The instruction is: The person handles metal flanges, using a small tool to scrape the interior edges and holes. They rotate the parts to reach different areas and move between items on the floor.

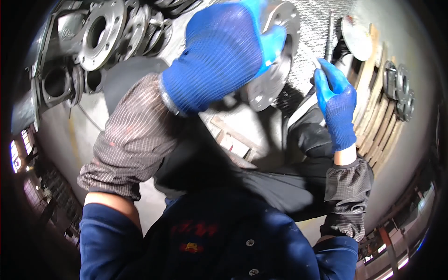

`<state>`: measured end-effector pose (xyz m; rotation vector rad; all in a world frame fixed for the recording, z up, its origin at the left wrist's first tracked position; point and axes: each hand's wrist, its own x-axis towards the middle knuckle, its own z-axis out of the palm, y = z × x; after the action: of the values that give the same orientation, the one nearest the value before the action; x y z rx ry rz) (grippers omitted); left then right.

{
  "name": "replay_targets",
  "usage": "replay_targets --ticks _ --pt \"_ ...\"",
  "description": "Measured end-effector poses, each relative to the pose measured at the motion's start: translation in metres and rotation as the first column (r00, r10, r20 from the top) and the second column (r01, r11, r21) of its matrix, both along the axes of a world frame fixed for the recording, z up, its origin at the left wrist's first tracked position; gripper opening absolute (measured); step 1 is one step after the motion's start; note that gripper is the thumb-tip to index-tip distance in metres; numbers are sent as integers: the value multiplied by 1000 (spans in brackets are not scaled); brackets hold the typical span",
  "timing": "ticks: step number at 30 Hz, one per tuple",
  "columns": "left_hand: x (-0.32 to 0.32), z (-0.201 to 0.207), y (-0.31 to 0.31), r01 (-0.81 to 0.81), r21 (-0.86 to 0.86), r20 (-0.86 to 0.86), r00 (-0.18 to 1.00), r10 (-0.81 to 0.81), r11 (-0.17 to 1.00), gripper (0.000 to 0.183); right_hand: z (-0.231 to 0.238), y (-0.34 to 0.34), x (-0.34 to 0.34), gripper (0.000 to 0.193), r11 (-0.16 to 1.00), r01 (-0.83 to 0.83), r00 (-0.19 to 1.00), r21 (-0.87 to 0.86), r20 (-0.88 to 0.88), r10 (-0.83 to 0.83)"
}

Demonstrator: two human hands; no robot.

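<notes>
My left hand (219, 56), in a blue coated work glove, is at the upper middle against a round metal flange (266, 88) that stands on edge. Its thumb reaches into the flange's centre opening; the other fingers are mostly hidden behind the hand, and the grip looks closed on the metal. To the right, my right hand (335, 95), gloved the same way, pinches a thin pale stick (316, 60) between fingertips and thumb. That stick is small and blurred, so its kind does not show. It points toward the flange without touching it.
Several flanged metal castings (100, 35) are stacked at the upper left. A patterned metal surface (315, 28) lies beyond the flange, with a rod (330, 35) and a whitish disc (357, 37) beside it. At right, a wooden pallet (380, 123) bears several metal rings (402, 84).
</notes>
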<state>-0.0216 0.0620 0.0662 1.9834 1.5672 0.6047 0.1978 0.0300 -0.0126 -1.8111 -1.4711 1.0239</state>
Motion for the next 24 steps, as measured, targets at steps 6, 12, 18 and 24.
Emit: replay_targets --ticks 6,12,18,24 --pt "-2 -21 2 -110 146 53 993 104 983 40 -65 37 84 36 973 218 886 78 402 -230" --pt "2 -10 8 -129 11 134 983 127 992 38 -111 89 63 59 995 96 720 8 689 -75" --pt "-17 -37 7 -86 204 277 961 27 975 32 -96 86 83 42 994 109 767 -17 638 -73" --pt "-22 -28 6 5 56 403 915 -27 998 27 25 10 9 34 983 175 947 -49 -267 -181"
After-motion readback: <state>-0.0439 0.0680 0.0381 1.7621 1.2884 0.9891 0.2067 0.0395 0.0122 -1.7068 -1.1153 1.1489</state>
